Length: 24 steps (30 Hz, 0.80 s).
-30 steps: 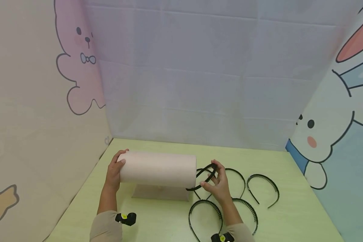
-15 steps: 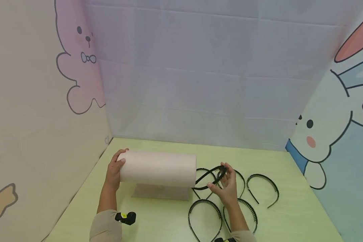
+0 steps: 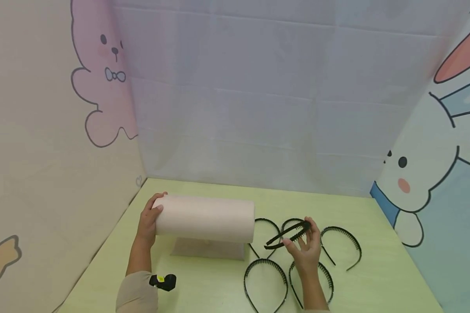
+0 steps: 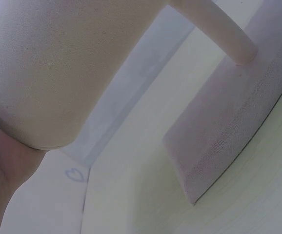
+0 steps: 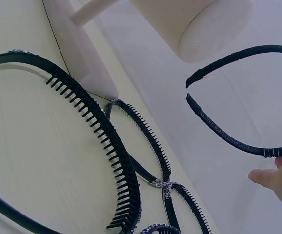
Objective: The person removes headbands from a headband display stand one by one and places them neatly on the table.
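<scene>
A pale padded cylinder lies level on a post above a flat base, forming a headband display stand. My left hand grips the cylinder's left end, thumb at the front and fingers behind. In the left wrist view, the cylinder covers most of that hand. To the right of the stand, my right hand holds a black toothed headband by its curved part. Both free ends of this headband point toward the cylinder's bare right end in the right wrist view, apart from it.
Several black toothed headbands lie on the pale green table, including a front one, one beneath my right forearm and one at the far right. Two more overlap behind the held one. Printed walls enclose the table.
My right hand has drawn the headband rightward, away from the cylinder's end; its tips, earlier at that end, now stand clear of it. The left hand and the stand have stayed put.
</scene>
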Each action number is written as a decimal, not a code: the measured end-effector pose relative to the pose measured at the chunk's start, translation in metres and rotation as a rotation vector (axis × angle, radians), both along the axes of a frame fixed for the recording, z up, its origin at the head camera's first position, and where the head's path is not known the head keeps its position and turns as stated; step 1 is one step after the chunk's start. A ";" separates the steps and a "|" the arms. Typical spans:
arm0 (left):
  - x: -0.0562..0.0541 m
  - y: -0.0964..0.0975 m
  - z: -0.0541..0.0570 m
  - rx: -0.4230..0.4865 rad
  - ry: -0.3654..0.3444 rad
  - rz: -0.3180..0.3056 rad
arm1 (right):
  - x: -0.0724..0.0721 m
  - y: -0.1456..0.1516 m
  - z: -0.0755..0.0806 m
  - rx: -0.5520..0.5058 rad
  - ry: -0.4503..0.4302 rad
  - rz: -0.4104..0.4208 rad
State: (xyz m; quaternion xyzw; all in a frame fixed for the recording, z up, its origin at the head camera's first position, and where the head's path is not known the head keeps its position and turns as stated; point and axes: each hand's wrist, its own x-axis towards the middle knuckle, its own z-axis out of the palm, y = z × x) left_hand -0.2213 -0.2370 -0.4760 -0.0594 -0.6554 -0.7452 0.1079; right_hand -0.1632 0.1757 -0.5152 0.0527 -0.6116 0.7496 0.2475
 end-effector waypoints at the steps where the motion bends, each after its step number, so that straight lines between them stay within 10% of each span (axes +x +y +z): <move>1: -0.001 0.000 0.000 -0.003 -0.003 0.002 | 0.002 0.001 0.000 -0.007 0.000 -0.009; 24: -0.008 -0.005 -0.008 -0.004 -0.027 0.011 | 0.019 0.027 0.000 0.053 -0.037 -0.240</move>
